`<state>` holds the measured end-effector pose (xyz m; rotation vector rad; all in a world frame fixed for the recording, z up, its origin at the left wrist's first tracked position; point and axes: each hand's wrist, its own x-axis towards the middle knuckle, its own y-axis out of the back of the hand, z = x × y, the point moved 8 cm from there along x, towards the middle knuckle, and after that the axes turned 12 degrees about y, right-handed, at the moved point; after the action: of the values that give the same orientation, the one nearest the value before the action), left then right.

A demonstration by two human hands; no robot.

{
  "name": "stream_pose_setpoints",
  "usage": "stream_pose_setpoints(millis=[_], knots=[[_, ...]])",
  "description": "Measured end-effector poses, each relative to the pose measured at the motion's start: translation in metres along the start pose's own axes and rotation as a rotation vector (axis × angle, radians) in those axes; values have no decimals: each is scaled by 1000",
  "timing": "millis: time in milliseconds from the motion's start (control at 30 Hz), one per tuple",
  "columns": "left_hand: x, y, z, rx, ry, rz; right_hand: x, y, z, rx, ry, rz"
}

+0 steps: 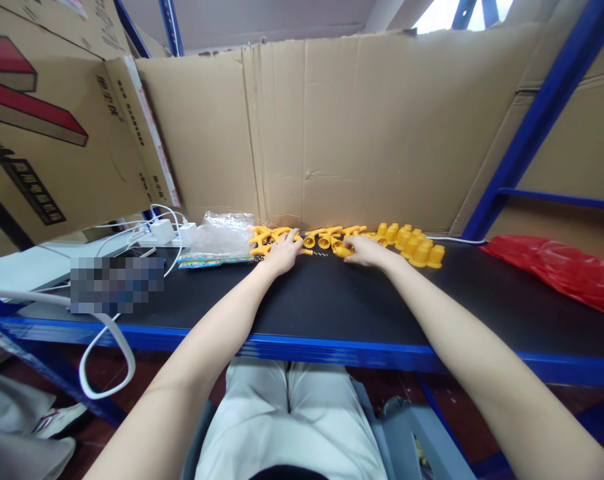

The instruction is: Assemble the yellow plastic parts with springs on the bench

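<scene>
At the back of the black bench, my left hand [282,256] lies over a row of orange-yellow branched plastic pieces [262,239], fingers stretched forward and touching them. My right hand [365,251] is closed round a yellow plastic piece [343,251], largely covered by the fingers. Between the hands lie round yellow cup-shaped parts [324,243] and a thin metal spring [321,253]. More branched pieces [349,231] rest against the cardboard behind. Several yellow flanged caps [422,252] stand in rows just right of my right hand.
A clear plastic bag [222,235], white chargers with cables [163,231] and a white laptop-like slab [42,270] are on the left. On the right lies a red plastic bag [557,263]. Cardboard [382,127] walls the back; a blue rail [332,352] edges the front.
</scene>
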<state>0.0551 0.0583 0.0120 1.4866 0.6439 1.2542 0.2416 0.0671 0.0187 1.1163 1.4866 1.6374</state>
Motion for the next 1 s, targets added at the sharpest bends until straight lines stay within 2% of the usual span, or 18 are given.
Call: stream_pose_setpoints(millis=[167, 500, 867, 1000], knots=[[2, 2, -2, -78, -10, 33, 2, -5, 2, 25, 18, -22], [7, 0, -8, -194, -28, 87, 1, 2, -14, 173, 109, 96], [6, 4, -7, -219, -13, 103, 1, 11, -9, 52, 84, 170], [5, 3, -3, -224, -21, 99, 3, 13, -22, 156, 188, 220]])
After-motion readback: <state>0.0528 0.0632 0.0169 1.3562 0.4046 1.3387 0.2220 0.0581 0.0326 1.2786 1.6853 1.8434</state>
